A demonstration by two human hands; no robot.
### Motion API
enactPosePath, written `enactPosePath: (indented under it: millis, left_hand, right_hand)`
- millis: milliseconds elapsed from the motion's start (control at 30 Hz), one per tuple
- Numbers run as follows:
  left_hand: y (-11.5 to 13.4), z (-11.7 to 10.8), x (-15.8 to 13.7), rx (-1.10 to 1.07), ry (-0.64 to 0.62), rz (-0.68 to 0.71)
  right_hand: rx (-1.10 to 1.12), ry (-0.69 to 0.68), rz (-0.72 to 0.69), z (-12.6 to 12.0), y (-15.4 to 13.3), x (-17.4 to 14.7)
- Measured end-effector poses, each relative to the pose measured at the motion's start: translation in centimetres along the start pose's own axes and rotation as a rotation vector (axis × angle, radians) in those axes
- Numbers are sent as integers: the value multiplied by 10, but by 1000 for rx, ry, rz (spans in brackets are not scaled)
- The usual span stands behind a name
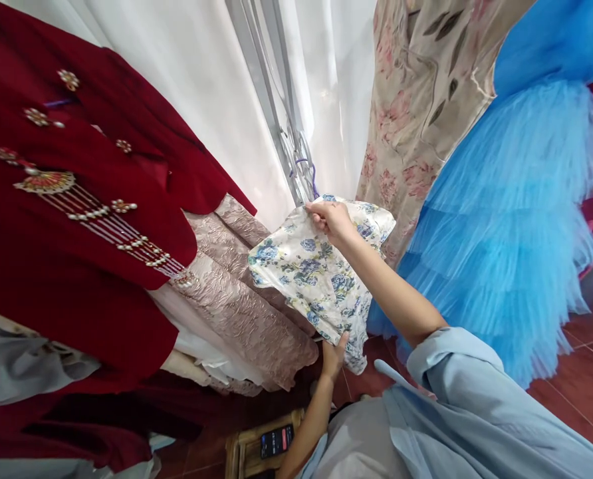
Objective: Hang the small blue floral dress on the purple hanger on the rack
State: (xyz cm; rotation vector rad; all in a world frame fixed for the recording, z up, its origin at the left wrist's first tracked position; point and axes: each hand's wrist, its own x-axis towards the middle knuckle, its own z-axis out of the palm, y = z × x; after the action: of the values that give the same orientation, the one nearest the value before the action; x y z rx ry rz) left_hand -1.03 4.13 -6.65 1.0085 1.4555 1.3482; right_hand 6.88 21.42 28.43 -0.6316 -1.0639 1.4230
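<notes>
A white blouse [321, 269] with blue and yellow flowers hangs in the middle of the head view. My right hand [330, 221] is closed on its top edge, near the neckline, fingers pinched on the cloth. Lower down, my left hand [334, 356] grips the hem, thumb over the front and the other fingers hidden behind the fabric. Just above the blouse, several hangers [299, 163], white with some purple, cluster on a grey metal stand [271, 73]. Whether the blouse is on one of them I cannot tell.
Dark red garments [92, 199] with beaded ornaments and a pink brocade skirt [246, 299] hang at left. A beige floral dress [401, 113] and a blue tulle dress [486, 233] hang at right. White curtains [187, 86] stand behind. Below, a phone [276, 441] lies on a wooden stool [241, 444].
</notes>
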Motion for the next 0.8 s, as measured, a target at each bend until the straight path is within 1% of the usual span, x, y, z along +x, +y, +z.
enactPosePath:
  millis: [33,67,100,133,167,200,233,267,300,333,367,400,433,467,500,533,567,600,633,700,800]
  left_hand:
    - [3,-8,4,5,39,-11]
    - [9,-19,10,10,118,-9]
    - [22,-32,17,19,230,18]
    - [40,-46,25,37,360,84]
    - [65,-59,33,65,502,193]
    - [95,-70,41,124,595,338]
    - [131,-77,49,194,658,521]
    - [169,-81,55,254,686,707]
    - [208,-81,61,326,650,857]
    - [247,-77,66,422,544,973]
    - [283,-69,70,532,383,1053]
    - [315,-59,74,635,215,1096]
    - [341,-47,77,727,63,1101]
    - [362,-36,80,812,-73,1078]
    - [377,-25,83,887,-190,1035]
    - [386,-15,85,951,-274,989]
    - [390,-7,86,1007,-329,958]
    - [390,-1,87,1055,-356,950]
    - [388,3,87,1093,-354,969]
    - [381,9,87,1145,-300,1054]
    - [374,11,88,1151,-210,1156]
  right_hand:
    - [-17,-9,-14,-2,0,-4]
    - [-36,-20,-22,-5,1,-8]
    - [-55,-31,-23,-9,2,-13]
    - [-73,-37,-24,-13,3,-19]
    - [-90,-44,-27,-16,3,-24]
    - [-105,-49,-34,-19,4,-29]
    - [-119,-52,-48,-21,4,-34]
    - [-134,-56,-65,-22,4,-39]
    - [-151,-60,-83,-23,5,-44]
    - [-169,-66,-98,-23,5,-49]
    - [-185,-73,-110,-23,6,-53]
    - [-199,-80,-120,-23,7,-57]
    - [-209,-86,-129,-23,9,-61]
    - [-216,-88,-135,-24,12,-65]
    - [-221,-85,-137,-26,14,-69]
    - [-225,-79,-135,-28,18,-71]
    - [-229,-69,-128,-31,21,-73]
    - [-233,-59,-118,-34,24,-75]
    - [-236,-46,-108,-36,27,-76]
    - [-237,-9,-95,-39,31,-75]
    - [-213,50,-96,-39,33,-73]
